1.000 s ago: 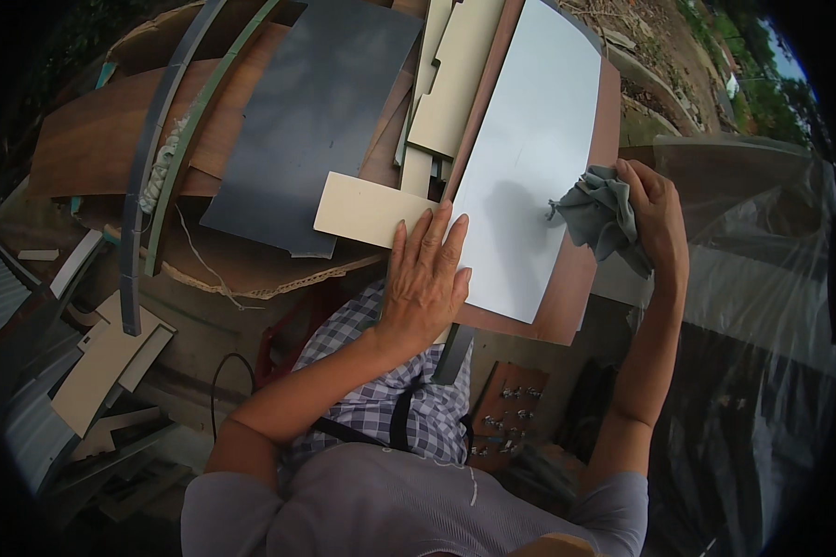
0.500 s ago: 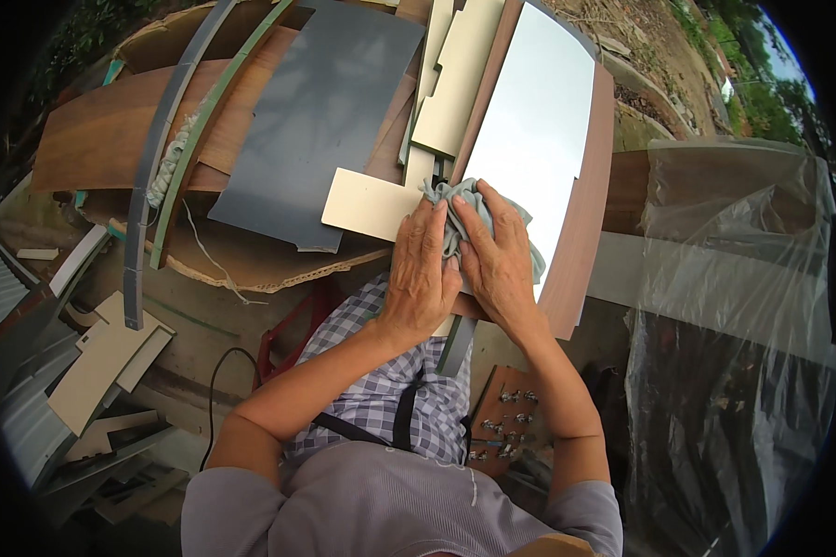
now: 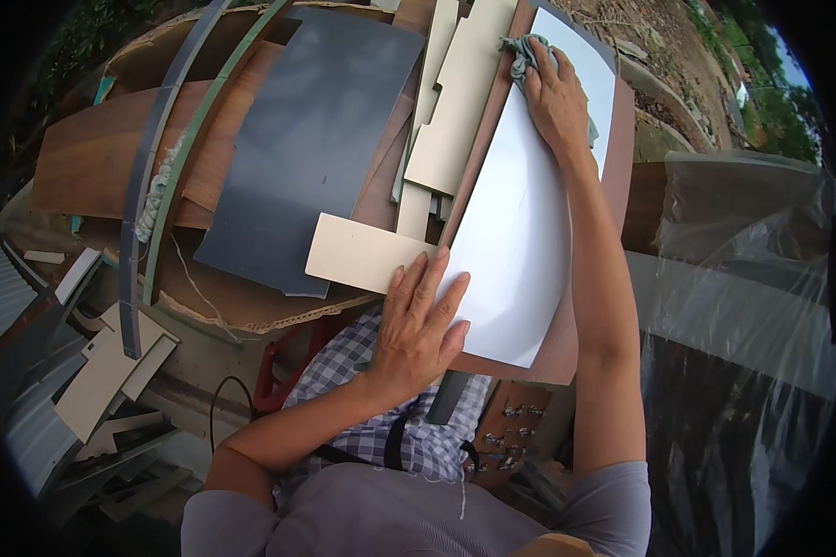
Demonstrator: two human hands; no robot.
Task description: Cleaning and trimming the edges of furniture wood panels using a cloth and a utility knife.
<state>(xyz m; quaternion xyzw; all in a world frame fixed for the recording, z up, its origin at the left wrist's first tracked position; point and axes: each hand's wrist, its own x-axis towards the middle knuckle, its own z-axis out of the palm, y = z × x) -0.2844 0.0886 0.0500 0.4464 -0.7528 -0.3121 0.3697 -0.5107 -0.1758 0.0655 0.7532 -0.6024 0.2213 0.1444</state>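
White panel (image 3: pixel 515 213) lies face up on a brown board (image 3: pixel 562 339), which shows past its right side. Your hands are well apart. Your right hand (image 3: pixel 557 102) is laid over the cloth (image 3: pixel 524 63) at the panel's far end; whether its fingers also grip is not shown. Your left hand (image 3: pixel 416 330), fingers spread and clamped on nothing, rests at the panel's near left edge. A beige strip (image 3: pixel 358 255) lies left of the panel, reaching to your left fingers; a dark board (image 3: pixel 311 139) lies farther left. Step in hand, by judgement: wiping the panel's face. The next move would call for even pressure on the cloth and a steadying left hand. Writing: none legible; one mark on the dark board is too small to read.
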